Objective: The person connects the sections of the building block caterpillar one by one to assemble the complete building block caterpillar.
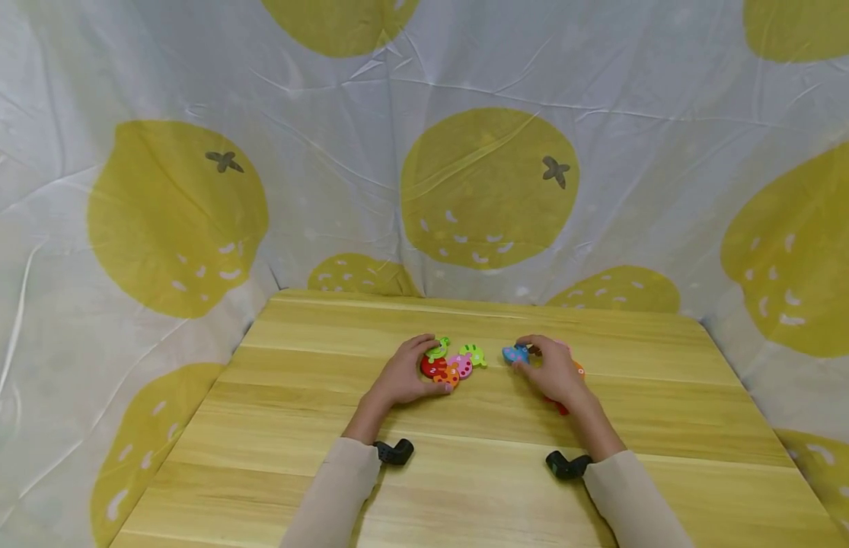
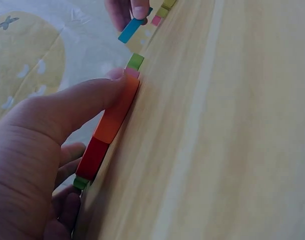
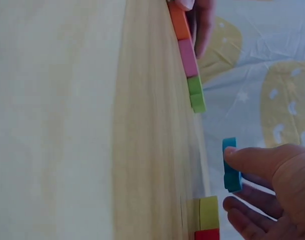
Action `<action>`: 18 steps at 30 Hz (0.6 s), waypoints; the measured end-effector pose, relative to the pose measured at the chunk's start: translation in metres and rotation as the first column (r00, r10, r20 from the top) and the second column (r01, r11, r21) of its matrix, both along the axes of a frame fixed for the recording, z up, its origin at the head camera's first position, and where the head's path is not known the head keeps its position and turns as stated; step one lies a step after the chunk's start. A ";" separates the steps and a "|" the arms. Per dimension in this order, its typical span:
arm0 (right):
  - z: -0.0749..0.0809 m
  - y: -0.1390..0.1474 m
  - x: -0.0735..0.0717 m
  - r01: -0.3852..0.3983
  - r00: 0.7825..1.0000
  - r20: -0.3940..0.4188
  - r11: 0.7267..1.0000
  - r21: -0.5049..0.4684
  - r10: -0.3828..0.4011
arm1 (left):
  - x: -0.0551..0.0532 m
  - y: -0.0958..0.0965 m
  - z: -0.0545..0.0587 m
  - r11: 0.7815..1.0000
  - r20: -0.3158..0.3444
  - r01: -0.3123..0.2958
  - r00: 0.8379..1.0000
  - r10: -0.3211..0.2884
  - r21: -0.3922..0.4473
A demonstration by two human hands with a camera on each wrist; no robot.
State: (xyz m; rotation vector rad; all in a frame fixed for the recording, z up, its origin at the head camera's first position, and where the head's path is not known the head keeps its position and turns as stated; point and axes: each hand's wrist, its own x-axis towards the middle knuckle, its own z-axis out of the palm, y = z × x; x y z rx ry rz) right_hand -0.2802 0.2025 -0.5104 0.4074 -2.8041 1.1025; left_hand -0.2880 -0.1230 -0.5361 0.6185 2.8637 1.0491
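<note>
The left hand (image 1: 405,373) is part-curled about the cluster (image 1: 458,365) on the bench (image 1: 479,487), thumb at its near edge, while to the cluster's right the right hand (image 1: 550,371) pinches the blue piece (image 1: 515,354) between thumb and fingers, just above the bench, with other pieces (image 1: 560,407) partly hidden beneath that hand. The blue piece looks light, stiff and fairly smooth, so a gentle pinch on its side edges should do; the cluster seems equally rigid but may part at its joints, and is best steadied by its outer edges.
</note>
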 end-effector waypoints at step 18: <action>-0.003 -0.012 0.010 -0.069 0.997 0.018 0.995 -0.078 0.071 | 0.002 0.001 0.001 0.999 -0.021 0.045 0.999 -0.045 -0.018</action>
